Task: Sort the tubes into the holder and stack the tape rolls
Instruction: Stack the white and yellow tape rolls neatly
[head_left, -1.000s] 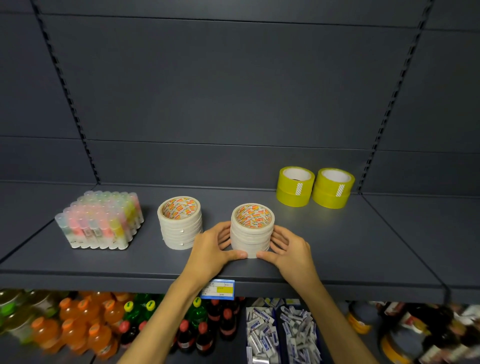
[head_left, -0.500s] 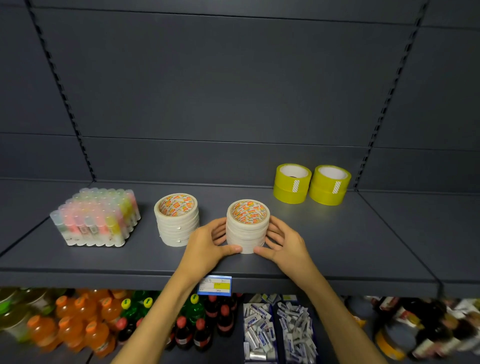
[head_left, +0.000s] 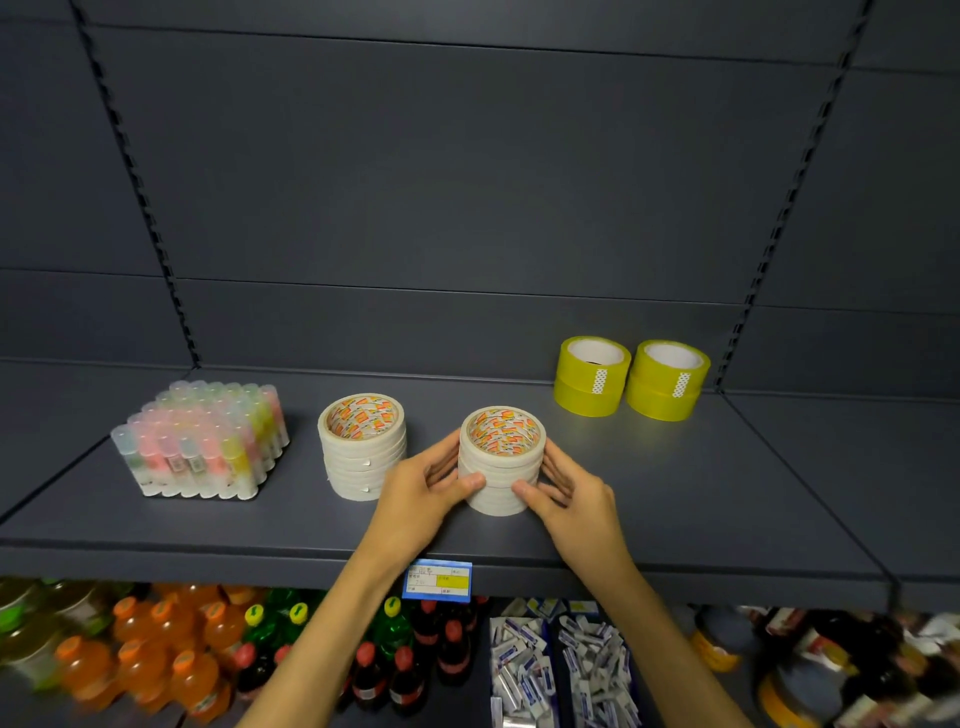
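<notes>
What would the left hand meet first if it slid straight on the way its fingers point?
The left hand already grips the white tape stack, fingers pointing right and back. Past it, probably the yellow rolls, though depth is unclear.

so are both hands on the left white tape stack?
No, both hands grip the right white stack; the left stack stands untouched.

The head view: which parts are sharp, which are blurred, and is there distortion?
Head view: the white tape stack and both hands, left hand and right hand, are sharp; the orange bottles below the shelf are blurred; the wide lens bends the shelf uprights near the edges.
</notes>
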